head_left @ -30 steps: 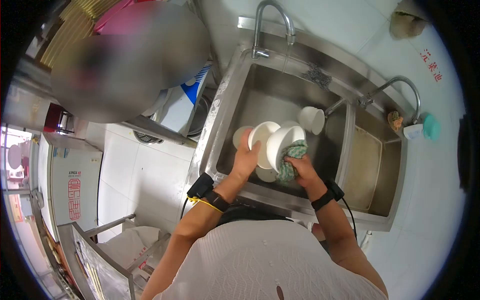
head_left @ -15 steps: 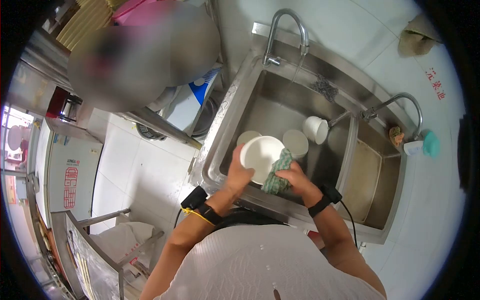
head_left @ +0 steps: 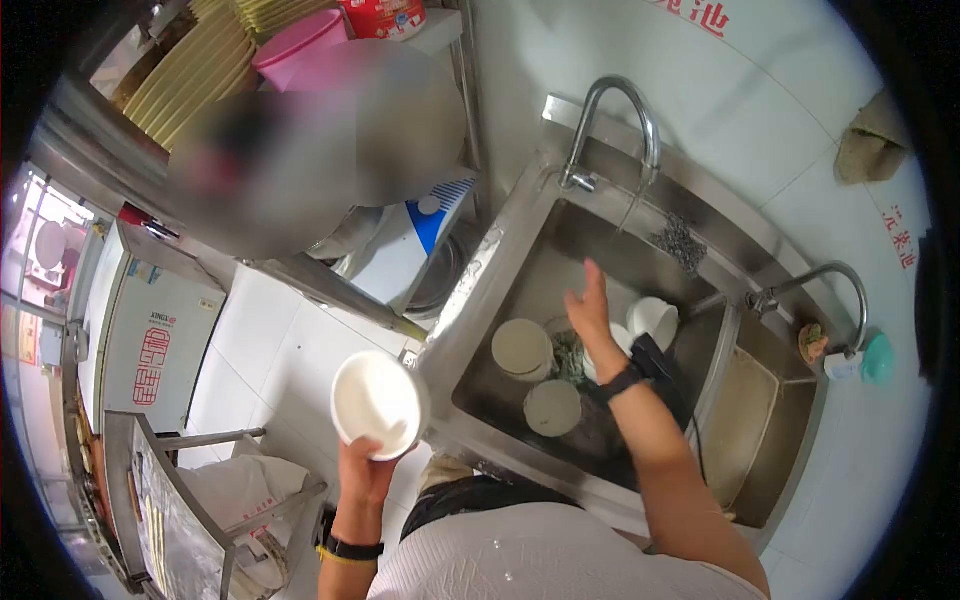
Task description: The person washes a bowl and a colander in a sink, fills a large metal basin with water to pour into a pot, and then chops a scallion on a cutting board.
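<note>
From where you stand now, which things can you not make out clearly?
All in the head view:
- Some fingers of the left hand: behind the white bowl it holds.
- Part of another bowl: covered by the right hand and wrist.
- Top red lettering: cut by the edge.
- Upper left: lost in blur.

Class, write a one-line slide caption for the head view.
Left hand holding a white bowl beside the sink, open right hand above the basin.

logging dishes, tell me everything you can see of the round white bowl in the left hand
The round white bowl is deep, smooth and plain, perhaps ceramic or hard plastic, with no handle in view. It tilts, mouth towards the camera, showing a pale interior. The bare left hand grips its near rim, outside the stainless-steel sink.
</note>
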Action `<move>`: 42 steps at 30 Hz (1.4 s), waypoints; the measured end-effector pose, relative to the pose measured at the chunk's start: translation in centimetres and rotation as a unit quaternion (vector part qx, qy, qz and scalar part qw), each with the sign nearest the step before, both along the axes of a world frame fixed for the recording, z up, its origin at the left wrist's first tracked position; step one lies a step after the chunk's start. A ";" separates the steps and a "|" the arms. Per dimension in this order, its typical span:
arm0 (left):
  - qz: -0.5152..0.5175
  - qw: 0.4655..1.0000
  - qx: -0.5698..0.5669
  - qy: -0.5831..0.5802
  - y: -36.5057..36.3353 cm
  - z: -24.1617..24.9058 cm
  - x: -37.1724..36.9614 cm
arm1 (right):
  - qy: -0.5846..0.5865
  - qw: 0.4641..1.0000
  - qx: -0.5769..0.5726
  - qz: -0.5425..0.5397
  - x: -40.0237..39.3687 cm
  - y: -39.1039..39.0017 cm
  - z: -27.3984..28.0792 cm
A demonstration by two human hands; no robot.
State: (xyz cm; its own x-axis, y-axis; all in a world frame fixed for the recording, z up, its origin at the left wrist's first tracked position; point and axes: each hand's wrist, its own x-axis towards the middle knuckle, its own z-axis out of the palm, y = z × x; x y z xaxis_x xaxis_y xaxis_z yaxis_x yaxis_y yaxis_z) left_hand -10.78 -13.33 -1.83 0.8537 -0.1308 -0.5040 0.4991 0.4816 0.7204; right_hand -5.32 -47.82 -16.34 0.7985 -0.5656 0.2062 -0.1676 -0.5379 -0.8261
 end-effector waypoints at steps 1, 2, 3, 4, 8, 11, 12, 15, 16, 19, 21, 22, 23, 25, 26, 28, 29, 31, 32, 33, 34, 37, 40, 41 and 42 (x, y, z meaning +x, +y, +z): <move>0.028 1.000 -0.004 0.014 1.0 0.1 -0.6 | -0.078 0.995 -0.053 -0.044 2.7 0.8 1.4; 0.042 0.999 0.005 0.024 2.3 -0.2 -1.2 | -0.084 0.994 -0.054 -0.043 5.3 1.4 2.5; 0.084 0.996 -0.002 0.028 3.0 -0.4 -1.7 | -0.116 0.986 -0.056 -0.105 7.8 1.9 3.4; 0.110 0.993 0.004 0.040 3.9 -0.3 -2.2 | -0.148 0.973 -0.055 -0.166 9.9 1.8 4.0; 0.157 0.986 0.010 0.051 7.4 0.7 -3.7 | -0.118 0.951 -0.016 -0.287 15.9 -1.2 4.6; 0.203 0.976 0.020 0.072 9.3 1.6 -3.8 | -0.123 0.929 0.008 -0.348 17.3 -3.5 5.3; 0.198 0.977 0.030 0.066 10.0 1.6 -3.5 | -0.117 0.931 -0.009 -0.346 17.7 -4.3 4.9; 0.186 0.980 0.056 0.054 12.7 1.4 -2.6 | -0.113 0.924 -0.060 -0.360 18.6 -3.8 3.5; 0.184 0.979 0.064 0.053 13.9 1.3 -2.5 | -0.113 0.919 -0.087 -0.368 18.6 -3.2 3.1; 0.248 0.964 -0.004 0.099 19.1 -0.4 -1.2 | -0.163 0.940 -0.018 -0.298 13.6 2.9 2.5; 0.216 0.973 0.001 0.075 22.0 -1.2 0.5 | -0.253 0.937 0.082 -0.227 8.5 12.8 5.5; 0.199 0.978 -0.025 0.057 23.3 -1.3 1.5 | -0.266 0.940 0.127 -0.169 6.0 15.8 5.0; 0.179 0.982 -0.054 0.037 24.6 -1.4 2.5 | -0.278 0.941 0.106 -0.163 4.4 17.8 3.9; 0.146 0.988 -0.040 0.017 26.7 -1.1 4.2 | -0.145 0.918 0.343 -0.135 1.1 20.9 5.2; 0.149 0.988 -0.035 0.016 28.0 -1.1 4.8 | -0.140 0.922 0.340 -0.122 0.3 22.7 5.5; 0.153 0.987 -0.035 0.014 30.4 -1.2 5.9 | -0.095 0.957 0.273 0.007 -0.5 26.9 6.3; 0.145 0.989 -0.029 0.011 31.4 -1.3 6.2 | -0.045 0.957 0.279 0.061 -0.2 29.2 6.9; 0.146 0.989 -0.029 0.008 33.4 -1.8 6.6 | 0.054 0.939 0.315 0.125 1.5 34.6 8.1; 0.147 0.988 -0.037 0.013 34.4 -2.2 6.7 | 0.105 0.923 0.343 0.137 3.0 36.9 8.8; 0.150 0.987 -0.045 0.019 35.1 -2.7 6.7 | 0.100 0.897 0.404 0.148 4.8 38.3 8.3; 0.154 0.987 -0.051 0.020 35.6 -3.0 6.7 | 0.095 0.867 0.463 0.159 6.9 39.4 7.3; 0.178 0.981 -0.065 0.034 37.1 -3.7 6.4 | 0.071 0.809 0.579 0.071 14.4 41.5 5.6; 0.209 0.975 -0.067 0.039 38.1 -3.9 5.6 | 0.071 0.739 0.670 -0.008 22.1 40.4 2.2; 0.234 0.969 -0.065 0.047 38.6 -4.0 5.1 | 0.078 0.738 0.670 -0.003 24.4 39.7 0.7; 0.260 0.962 -0.064 0.053 39.0 -4.0 4.8 | 0.056 0.709 0.699 -0.075 26.9 38.9 -0.7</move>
